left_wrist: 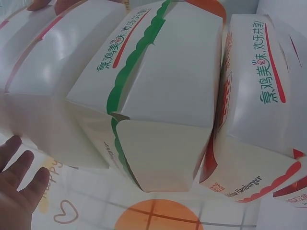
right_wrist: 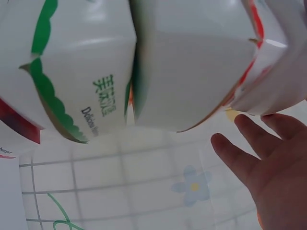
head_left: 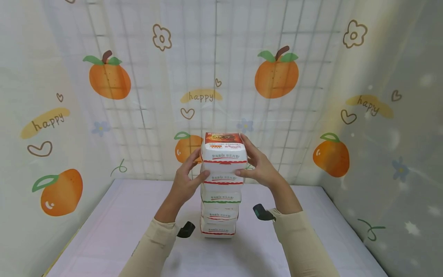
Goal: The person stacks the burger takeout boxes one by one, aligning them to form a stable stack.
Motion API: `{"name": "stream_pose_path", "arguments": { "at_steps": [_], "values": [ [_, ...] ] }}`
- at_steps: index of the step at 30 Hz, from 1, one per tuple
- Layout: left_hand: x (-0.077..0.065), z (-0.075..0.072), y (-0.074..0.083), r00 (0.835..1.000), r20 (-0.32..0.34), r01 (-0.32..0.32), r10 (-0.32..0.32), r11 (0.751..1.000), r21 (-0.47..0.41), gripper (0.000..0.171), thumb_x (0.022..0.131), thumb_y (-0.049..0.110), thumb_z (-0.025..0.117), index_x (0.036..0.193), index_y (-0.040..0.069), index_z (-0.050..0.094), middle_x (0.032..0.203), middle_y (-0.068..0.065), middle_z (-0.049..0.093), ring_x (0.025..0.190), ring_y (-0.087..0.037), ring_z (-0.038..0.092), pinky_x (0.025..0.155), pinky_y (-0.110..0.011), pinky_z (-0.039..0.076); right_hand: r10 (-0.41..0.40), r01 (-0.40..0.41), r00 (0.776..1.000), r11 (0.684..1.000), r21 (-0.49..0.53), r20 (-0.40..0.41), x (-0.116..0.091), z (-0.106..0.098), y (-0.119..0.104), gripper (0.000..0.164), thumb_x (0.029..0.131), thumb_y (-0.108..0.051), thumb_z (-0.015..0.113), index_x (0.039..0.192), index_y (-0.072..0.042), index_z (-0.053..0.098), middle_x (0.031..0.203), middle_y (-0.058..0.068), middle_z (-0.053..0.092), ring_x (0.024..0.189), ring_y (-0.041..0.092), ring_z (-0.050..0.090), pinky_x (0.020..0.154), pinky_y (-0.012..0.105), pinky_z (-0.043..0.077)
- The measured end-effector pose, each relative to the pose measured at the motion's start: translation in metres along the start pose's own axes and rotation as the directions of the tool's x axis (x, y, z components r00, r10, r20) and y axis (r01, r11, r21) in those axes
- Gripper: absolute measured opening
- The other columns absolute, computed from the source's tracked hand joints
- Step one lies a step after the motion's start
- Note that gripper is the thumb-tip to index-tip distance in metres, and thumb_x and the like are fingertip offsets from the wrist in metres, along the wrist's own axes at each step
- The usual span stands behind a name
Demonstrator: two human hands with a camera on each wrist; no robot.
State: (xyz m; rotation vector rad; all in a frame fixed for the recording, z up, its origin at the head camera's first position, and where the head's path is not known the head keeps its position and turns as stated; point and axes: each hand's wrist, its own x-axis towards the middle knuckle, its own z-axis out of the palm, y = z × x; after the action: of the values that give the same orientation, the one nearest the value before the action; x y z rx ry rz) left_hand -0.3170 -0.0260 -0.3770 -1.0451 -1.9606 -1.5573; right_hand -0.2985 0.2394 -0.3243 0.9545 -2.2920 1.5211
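Note:
White cardboard hamburger boxes stand in an upright stack on the table. My left hand (head_left: 188,182) and right hand (head_left: 261,165) flank its upper part, fingers along the sides and thumbs at the front. The top box (head_left: 224,157), with a red picture on its lid, is between both hands' fingers. Both thumbs touch near the second box (head_left: 223,179), which has a red trim line. Below it comes a green-trimmed box (left_wrist: 163,72), then a red-trimmed box (left_wrist: 254,76). Outstretched left fingers (left_wrist: 31,189) and right fingers (right_wrist: 240,155) reach beside the upper boxes in the wrist views.
The bottom box (head_left: 218,230) rests on a pale table (head_left: 145,200). A translucent curtain (head_left: 235,30) printed with oranges hangs behind and at both sides, with a wire grid showing through it. Dark wrist devices (head_left: 187,229) sit at both cuffs.

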Motion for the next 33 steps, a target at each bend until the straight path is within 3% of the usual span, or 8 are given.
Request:
{"name": "stream_pose_path", "arguments": {
  "at_steps": [8, 19, 24, 33],
  "values": [
    [0.0003, 0.0006, -0.0034, 1.0, 0.002, 0.008, -0.008, 1.0, 0.012, 0.068, 0.092, 0.04, 0.066, 0.151, 0.037, 0.032, 0.147, 0.012, 0.041, 0.135, -0.012, 0.036, 0.107, -0.05, 0.033, 0.016, -0.016, 1.0, 1.0, 0.007, 0.001, 0.0013, 0.0003, 0.0021, 0.108, 0.077, -0.005, 0.078, 0.157, -0.029, 0.01, 0.154, 0.005, 0.033, 0.132, 0.029, 0.038, 0.104, 0.058, 0.033],
    [0.0006, 0.0011, -0.0057, 1.0, 0.001, 0.002, -0.002, 1.0, 0.013, 0.067, 0.093, 0.034, 0.067, 0.151, 0.034, 0.033, 0.146, 0.01, 0.043, 0.134, -0.013, 0.037, 0.107, -0.05, 0.033, 0.004, -0.004, 1.0, 1.0, 0.004, -0.005, 0.0006, 0.0015, 0.0067, 0.104, 0.08, -0.012, 0.079, 0.157, -0.033, 0.013, 0.153, 0.001, 0.034, 0.13, 0.029, 0.04, 0.1, 0.059, 0.038],
    [0.0003, 0.0008, -0.0044, 1.0, 0.001, -0.005, 0.005, 1.0, 0.007, 0.068, 0.093, 0.027, 0.068, 0.151, 0.03, 0.033, 0.147, 0.007, 0.042, 0.135, -0.015, 0.036, 0.107, -0.052, 0.033, -0.002, 0.002, 1.0, 1.0, -0.012, -0.013, 0.0002, 0.001, 0.0068, 0.104, 0.079, -0.012, 0.079, 0.156, -0.036, 0.013, 0.154, -0.001, 0.033, 0.133, 0.025, 0.038, 0.104, 0.059, 0.033],
    [-0.0011, -0.0001, -0.0039, 1.0, 0.008, 0.009, -0.009, 1.0, -0.009, 0.069, 0.092, 0.03, 0.069, 0.151, 0.033, 0.033, 0.146, 0.009, 0.043, 0.135, -0.015, 0.036, 0.106, -0.055, 0.032, 0.01, -0.01, 1.0, 1.0, -0.018, -0.012, -0.0008, 0.0011, 0.0051, 0.104, 0.08, -0.016, 0.079, 0.157, -0.033, 0.011, 0.155, -0.001, 0.03, 0.138, 0.028, 0.032, 0.103, 0.06, 0.034]
  ]
}}
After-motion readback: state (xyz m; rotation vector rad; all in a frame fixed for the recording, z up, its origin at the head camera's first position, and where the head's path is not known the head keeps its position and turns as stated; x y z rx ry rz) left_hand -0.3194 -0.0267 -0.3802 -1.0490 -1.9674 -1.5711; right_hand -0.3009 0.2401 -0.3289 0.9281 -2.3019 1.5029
